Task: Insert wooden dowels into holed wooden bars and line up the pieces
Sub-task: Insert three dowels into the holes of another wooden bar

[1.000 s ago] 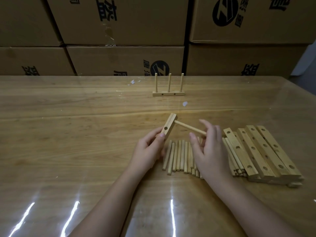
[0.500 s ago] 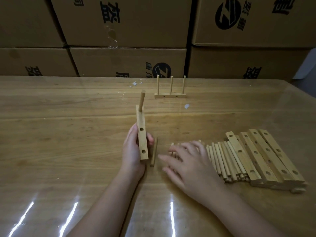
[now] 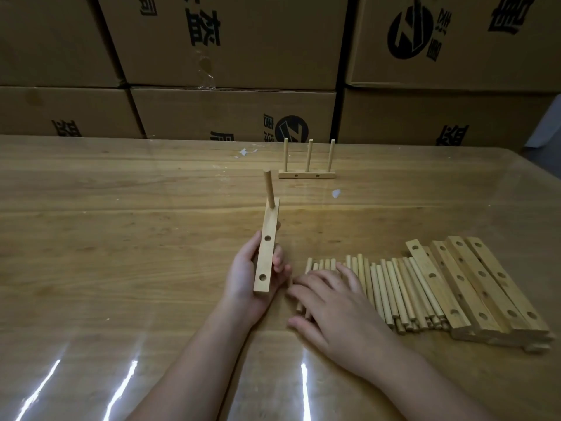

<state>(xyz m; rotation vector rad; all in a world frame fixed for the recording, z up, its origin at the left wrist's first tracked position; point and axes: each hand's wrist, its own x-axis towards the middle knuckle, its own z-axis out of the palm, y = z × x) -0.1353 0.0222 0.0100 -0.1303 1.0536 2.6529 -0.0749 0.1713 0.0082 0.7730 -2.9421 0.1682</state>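
Bar (image 3: 267,252) w/ dowel (image 3: 269,189) held in left hand (image 3: 243,281).

Left hand (image 3: 246,278) holds a holed bar (image 3: 267,250); right hand (image 3: 337,308) rests flat on loose dowels (image 3: 391,290).

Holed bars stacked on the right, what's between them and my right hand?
Loose dowels, side by side, fill the stretch from the right hand to the stacked bars, seen in the head view.

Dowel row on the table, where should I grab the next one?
Probably the leftmost dowel, mid-length, pinched from above with the thumb on its open left side: the row lies flat and packed, so only that edge dowel has a free flank.
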